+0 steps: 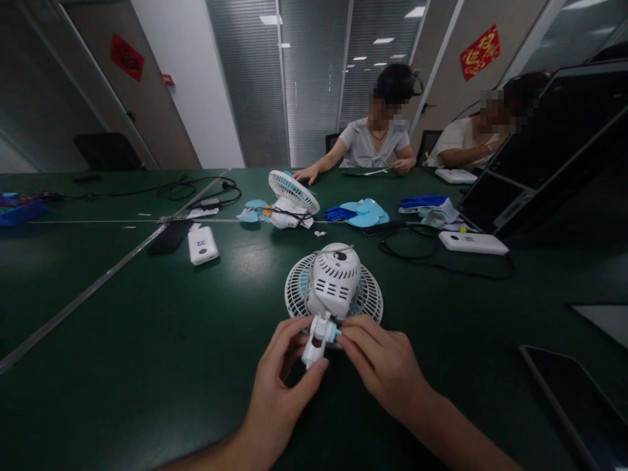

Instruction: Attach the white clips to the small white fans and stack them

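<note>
A small white clip fan lies face down on the dark green table, its motor housing up and its round grille against the tabletop. My left hand is closed around the fan's white clip base, thumb under it. My right hand pinches a small light-blue knob on the side of that base. A thin white cord runs over the top of the motor housing.
A second white fan with loose blue blades lies farther back. A white power bank, black phone, another white pack with black cable, blue gloves and a tablet surround me. Two people sit opposite.
</note>
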The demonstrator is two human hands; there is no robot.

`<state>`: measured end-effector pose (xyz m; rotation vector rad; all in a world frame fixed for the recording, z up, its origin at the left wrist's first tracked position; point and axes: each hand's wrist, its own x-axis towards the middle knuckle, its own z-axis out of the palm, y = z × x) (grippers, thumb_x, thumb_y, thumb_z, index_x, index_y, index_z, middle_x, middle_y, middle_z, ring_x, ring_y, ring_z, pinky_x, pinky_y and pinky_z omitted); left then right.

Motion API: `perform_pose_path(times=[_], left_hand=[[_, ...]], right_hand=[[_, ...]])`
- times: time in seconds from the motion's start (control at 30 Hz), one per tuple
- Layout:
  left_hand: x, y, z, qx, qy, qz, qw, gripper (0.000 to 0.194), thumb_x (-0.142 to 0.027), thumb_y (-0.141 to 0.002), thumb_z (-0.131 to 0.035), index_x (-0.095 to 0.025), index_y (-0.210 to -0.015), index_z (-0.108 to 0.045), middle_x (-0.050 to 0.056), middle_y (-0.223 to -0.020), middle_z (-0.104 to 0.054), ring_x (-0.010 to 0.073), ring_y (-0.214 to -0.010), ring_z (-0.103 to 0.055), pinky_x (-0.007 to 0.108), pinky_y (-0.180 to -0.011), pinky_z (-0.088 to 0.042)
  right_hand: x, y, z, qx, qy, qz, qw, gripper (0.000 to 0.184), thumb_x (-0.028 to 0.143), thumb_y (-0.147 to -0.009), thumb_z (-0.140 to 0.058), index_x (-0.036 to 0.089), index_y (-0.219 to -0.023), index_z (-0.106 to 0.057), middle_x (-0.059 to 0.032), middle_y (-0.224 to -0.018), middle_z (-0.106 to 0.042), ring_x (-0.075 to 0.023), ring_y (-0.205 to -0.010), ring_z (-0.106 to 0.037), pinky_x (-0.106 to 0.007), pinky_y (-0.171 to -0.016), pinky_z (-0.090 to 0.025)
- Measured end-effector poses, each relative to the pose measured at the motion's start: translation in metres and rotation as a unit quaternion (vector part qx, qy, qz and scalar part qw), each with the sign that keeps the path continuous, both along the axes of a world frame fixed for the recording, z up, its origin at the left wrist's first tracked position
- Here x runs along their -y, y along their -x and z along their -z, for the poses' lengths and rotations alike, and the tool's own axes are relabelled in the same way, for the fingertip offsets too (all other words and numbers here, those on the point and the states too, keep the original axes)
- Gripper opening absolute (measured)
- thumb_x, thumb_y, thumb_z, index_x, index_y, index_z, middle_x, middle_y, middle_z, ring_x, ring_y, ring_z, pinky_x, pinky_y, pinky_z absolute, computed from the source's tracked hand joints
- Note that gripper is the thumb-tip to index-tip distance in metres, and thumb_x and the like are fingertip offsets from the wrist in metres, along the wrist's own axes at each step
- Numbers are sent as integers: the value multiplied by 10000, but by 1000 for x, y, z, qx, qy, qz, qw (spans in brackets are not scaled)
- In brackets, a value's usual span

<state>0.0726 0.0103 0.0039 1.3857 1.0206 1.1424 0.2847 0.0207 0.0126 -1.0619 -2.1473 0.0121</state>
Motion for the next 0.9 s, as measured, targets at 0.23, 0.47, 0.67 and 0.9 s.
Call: perform_pose_path(times=[0.23,0.47,0.67,0.9], left_hand=[[0,0,-2,-4,6,0,1000,417,-377,-916,-754,-294,-1313,-657,64,-1312,-613,216,-1194,-644,329,-1054,-563],[1,-1,0,-1,0,-3,1000,397,-365,-919,-750,-284,-1299,-665,67,-1305,-617,215,-1182,-641,321,-1040,-568],[0,0,0,-1,-1,-1,1000,399,-359,-924,-746,-288,-1307,-661,67,-1304,-626,211,-1171,-651,323,-1040,-573],[0,0,2,9,-8,-2,1000,385,-351,-922,-753,-288,-1293,-671,64,-1295,-628,214,-1195,-643,316,-1044,-572]], right_hand=[[2,-5,5,-19,-9,9,1000,190,180,-1035,-558,181,-1220,-602,-87,-1070,-734,-182,-818,-739,-275,-621,-553],[-1,-6,-1,26,-52,-9,998,198,219,-1101,-533,162,-1250,-651,-85,-1084,-781,-190,-901,-778,-293,-743,-600],[0,-3,1,22,-8,10,1000,209,188,-1103,-474,174,-1043,-674,-62,-949,-753,-167,-726,-733,-294,-615,-553],[0,-8,4,32,-49,-11,998,161,158,-1065,-544,188,-1207,-613,-77,-1057,-763,-190,-851,-761,-304,-687,-589]])
